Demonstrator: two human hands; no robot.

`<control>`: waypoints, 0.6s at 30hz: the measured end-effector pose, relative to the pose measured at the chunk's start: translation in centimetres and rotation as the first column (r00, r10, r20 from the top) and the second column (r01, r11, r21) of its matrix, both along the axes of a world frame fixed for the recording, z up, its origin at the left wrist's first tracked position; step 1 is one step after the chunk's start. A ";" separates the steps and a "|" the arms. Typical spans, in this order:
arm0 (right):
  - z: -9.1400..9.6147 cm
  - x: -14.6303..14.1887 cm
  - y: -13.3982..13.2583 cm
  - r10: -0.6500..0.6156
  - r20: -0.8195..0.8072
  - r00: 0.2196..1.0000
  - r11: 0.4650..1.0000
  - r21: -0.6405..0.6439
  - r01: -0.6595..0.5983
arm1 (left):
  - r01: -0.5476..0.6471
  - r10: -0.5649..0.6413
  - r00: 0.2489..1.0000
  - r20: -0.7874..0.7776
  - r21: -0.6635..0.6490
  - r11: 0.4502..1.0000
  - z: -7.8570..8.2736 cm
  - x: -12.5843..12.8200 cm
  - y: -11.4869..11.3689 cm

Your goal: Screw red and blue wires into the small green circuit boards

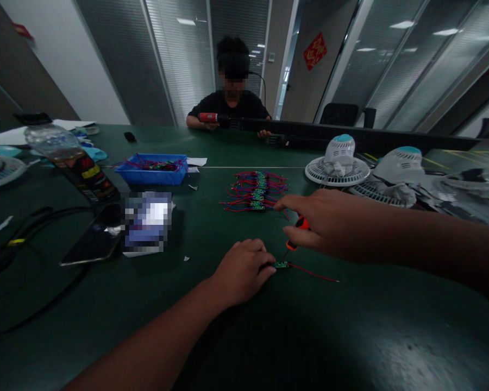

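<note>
A small green circuit board with a red wire trailing right lies on the green table. My left hand pinches the board's left end between thumb and fingers. In my right hand is an orange-and-black screwdriver, tilted, its thin shaft reaching down to the board. The index finger of that hand points forward, over the wire ends of a row of circuit boards. Those boards lie side by side, with red and blue wires spreading to both sides.
A blue bin holds wired boards. Left are a drink bottle, a phone and black cables. White fan parts stand at the right. Across the table, a person holds a red tool by a long black bar.
</note>
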State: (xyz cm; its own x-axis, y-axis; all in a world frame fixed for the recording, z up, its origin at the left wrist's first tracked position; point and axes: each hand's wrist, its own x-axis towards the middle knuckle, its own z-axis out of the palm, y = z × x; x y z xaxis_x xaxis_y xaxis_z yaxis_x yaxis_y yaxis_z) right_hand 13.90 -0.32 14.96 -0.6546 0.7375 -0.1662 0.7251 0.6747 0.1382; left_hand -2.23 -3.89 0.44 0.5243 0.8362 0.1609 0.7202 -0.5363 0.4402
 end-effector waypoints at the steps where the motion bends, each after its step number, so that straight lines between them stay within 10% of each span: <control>1: 0.0 0.0 0.0 0.001 -0.005 1.000 1.000 -0.005 -0.001 | -0.002 0.002 1.000 0.000 -0.002 1.000 0.0 0.0 0.0; 18: 0.2 -0.3 -0.6 0.000 -0.036 0.999 1.000 0.006 0.000 | -0.005 0.004 1.000 0.020 0.013 1.000 -0.2 0.0 -0.1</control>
